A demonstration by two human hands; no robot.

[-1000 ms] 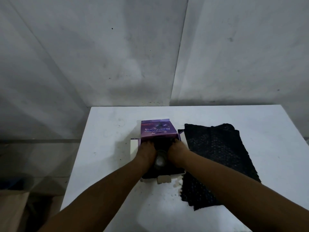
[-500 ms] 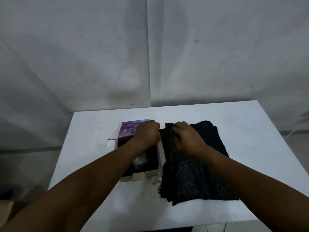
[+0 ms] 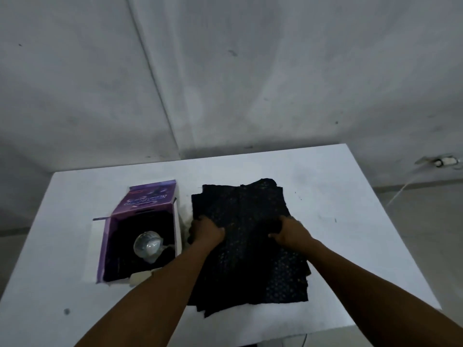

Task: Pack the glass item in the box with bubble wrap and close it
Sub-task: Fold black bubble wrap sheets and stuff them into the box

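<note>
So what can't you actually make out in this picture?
- Head view: print on the box lid, too blurred to read.
- Fingertips of the left hand and right hand, tucked into the bubble wrap.
- Glass: its lower part is lost in the dark lining.

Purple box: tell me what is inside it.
Inside the open purple box a glass item lies on a dark lining that looks like bubble wrap. The box floor under the lining is covered, so anything beneath cannot be seen.
</note>
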